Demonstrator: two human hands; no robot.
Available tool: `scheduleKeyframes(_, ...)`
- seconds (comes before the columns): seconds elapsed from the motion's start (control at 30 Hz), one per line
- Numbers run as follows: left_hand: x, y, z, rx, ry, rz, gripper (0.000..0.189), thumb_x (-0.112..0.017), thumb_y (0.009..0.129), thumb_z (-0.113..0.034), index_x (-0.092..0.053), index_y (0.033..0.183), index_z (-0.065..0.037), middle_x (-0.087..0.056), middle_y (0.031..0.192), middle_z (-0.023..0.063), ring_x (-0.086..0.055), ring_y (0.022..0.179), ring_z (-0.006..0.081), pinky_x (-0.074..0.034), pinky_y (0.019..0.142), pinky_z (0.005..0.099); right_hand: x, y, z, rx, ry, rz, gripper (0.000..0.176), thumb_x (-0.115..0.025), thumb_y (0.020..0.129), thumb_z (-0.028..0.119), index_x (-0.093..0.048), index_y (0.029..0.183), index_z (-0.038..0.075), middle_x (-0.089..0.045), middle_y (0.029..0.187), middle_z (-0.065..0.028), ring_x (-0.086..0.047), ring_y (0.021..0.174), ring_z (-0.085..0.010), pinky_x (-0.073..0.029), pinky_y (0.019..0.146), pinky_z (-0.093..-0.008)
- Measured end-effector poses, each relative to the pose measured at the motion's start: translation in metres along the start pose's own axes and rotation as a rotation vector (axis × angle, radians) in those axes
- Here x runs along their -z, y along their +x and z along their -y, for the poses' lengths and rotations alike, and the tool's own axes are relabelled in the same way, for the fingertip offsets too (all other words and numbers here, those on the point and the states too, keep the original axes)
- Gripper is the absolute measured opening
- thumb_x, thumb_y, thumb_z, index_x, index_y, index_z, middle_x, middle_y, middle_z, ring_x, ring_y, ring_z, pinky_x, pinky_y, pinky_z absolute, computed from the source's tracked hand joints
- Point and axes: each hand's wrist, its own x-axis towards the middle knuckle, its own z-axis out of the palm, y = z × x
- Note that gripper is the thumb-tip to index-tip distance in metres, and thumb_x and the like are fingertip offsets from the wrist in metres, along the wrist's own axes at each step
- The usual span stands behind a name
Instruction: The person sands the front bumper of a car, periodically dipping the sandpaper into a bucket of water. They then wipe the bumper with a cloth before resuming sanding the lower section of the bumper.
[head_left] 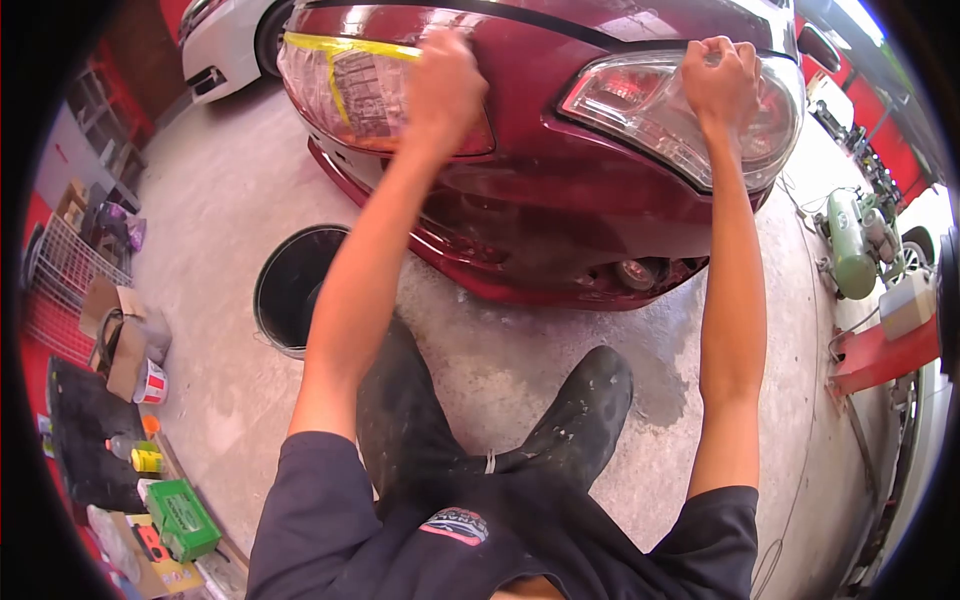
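My left hand (445, 95), blurred by motion, is closed in front of the inner side of a car light covered with newspaper (370, 90). Yellow masking tape (340, 45) runs along the top of that covering and down across it. In front of the bare clear headlight (640, 105) on the right is my right hand (722, 80), its fingers curled in. Whatever either hand may hold is hidden. Between the two lights stretches the dark red car body (530, 130), its paint glossy.
A black bucket (290, 290) stands on the concrete floor left of my legs. Boxes, a green case (183, 520) and a wire rack (75, 280) line the left side. At right are a green air compressor (850, 245) and a red metal beam (890, 355). A white car (225, 45) is parked behind.
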Motion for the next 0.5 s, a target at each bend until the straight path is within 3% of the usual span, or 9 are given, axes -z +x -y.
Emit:
scheduleKeyframes(0.07,-0.01,-0.046,-0.046,-0.348,0.103,-0.215,0.03,-0.057,0.088,-0.003,-0.061,0.116,0.008,-0.066,0.123,0.0291,-0.066,0.117,0.0422,-0.054,0.101,0.0482,0.004,-0.001,0.003,-0.048,0.032,0.027,0.032,-0.06,0.091,0.041,-0.077,0.103,0.016,-0.066,0.12,-0.0077,-0.06,0.123,-0.0316,-0.048,0.105,-0.0475)
scheduleKeyframes(0.13,-0.014,-0.045,-0.044,-0.527,0.154,-0.343,0.031,-0.058,0.087,-0.002,-0.062,0.117,0.006,-0.067,0.119,0.027,-0.066,0.115,0.0406,-0.056,0.098,0.0469,0.004,-0.004,0.001,-0.023,0.038,0.008,0.032,-0.06,0.091,0.041,-0.077,0.103,0.016,-0.066,0.12,-0.0074,-0.06,0.123,-0.0312,-0.049,0.103,-0.0477)
scheduleKeyframes(0.2,-0.004,-0.015,-0.031,-0.118,-0.033,-0.149,0.02,-0.052,0.097,-0.005,-0.061,0.113,0.003,-0.068,0.108,0.0233,-0.069,0.104,0.0427,-0.059,0.086,0.0515,0.003,0.001,-0.002,-0.007,0.033,-0.013,0.032,-0.06,0.091,0.041,-0.077,0.102,0.016,-0.066,0.12,-0.0072,-0.06,0.123,-0.0309,-0.049,0.103,-0.0479)
scheduleKeyframes(0.23,-0.01,0.005,-0.015,-0.051,0.026,-0.149,0.021,-0.051,0.098,-0.006,-0.062,0.113,0.003,-0.067,0.106,0.0227,-0.069,0.101,0.0411,-0.059,0.085,0.0506,0.002,-0.001,-0.002,-0.01,0.028,-0.007,0.032,-0.06,0.091,0.041,-0.077,0.102,0.016,-0.066,0.121,-0.0072,-0.06,0.123,-0.0308,-0.049,0.103,-0.0479)
scheduleKeyframes(0.27,-0.018,0.016,-0.008,-0.038,0.05,-0.188,0.019,-0.051,0.098,-0.006,-0.063,0.11,0.002,-0.067,0.102,0.0224,-0.069,0.099,0.0409,-0.059,0.083,0.0513,0.002,-0.002,-0.002,-0.007,0.03,-0.006,0.032,-0.06,0.091,0.041,-0.077,0.102,0.016,-0.066,0.121,-0.0071,-0.06,0.123,-0.0307,-0.049,0.103,-0.048)
scheduleKeyframes(0.33,-0.009,-0.011,-0.031,-0.155,0.028,-0.181,0.024,-0.058,0.09,-0.004,-0.066,0.11,0.007,-0.069,0.109,0.0265,-0.07,0.105,0.043,-0.058,0.097,0.0467,0.003,-0.002,0.001,-0.017,0.032,0.013,0.033,-0.059,0.091,0.041,-0.077,0.103,0.016,-0.066,0.121,-0.0074,-0.06,0.123,-0.031,-0.049,0.104,-0.0478)
scheduleKeyframes(0.4,-0.015,-0.052,-0.05,-0.545,0.209,-0.299,0.029,-0.059,0.09,-0.005,-0.066,0.114,0.009,-0.068,0.12,0.029,-0.068,0.115,0.0446,-0.056,0.104,0.0469,0.004,0.0,0.001,-0.016,0.035,-0.002,0.033,-0.059,0.092,0.041,-0.077,0.103,0.016,-0.066,0.12,-0.0077,-0.06,0.122,-0.0313,-0.049,0.104,-0.0477)
scheduleKeyframes(0.43,-0.015,-0.05,-0.043,-0.575,0.222,-0.282,0.035,-0.059,0.091,-0.006,-0.064,0.121,0.009,-0.066,0.13,0.0311,-0.065,0.124,0.0442,-0.054,0.107,0.0472,0.003,-0.001,0.001,-0.002,0.035,-0.01,0.032,-0.059,0.092,0.041,-0.077,0.103,0.016,-0.066,0.12,-0.0079,-0.061,0.122,-0.0314,-0.049,0.104,-0.0476)
scheduleKeyframes(0.5,-0.005,-0.018,-0.037,-0.285,0.028,-0.122,0.038,-0.059,0.09,-0.006,-0.062,0.124,0.011,-0.065,0.132,0.0312,-0.064,0.126,0.0442,-0.054,0.107,0.0472,0.005,-0.001,0.0,0.006,0.04,-0.014,0.032,-0.059,0.092,0.041,-0.077,0.102,0.016,-0.066,0.119,-0.0082,-0.061,0.121,-0.0316,-0.049,0.104,-0.0476)
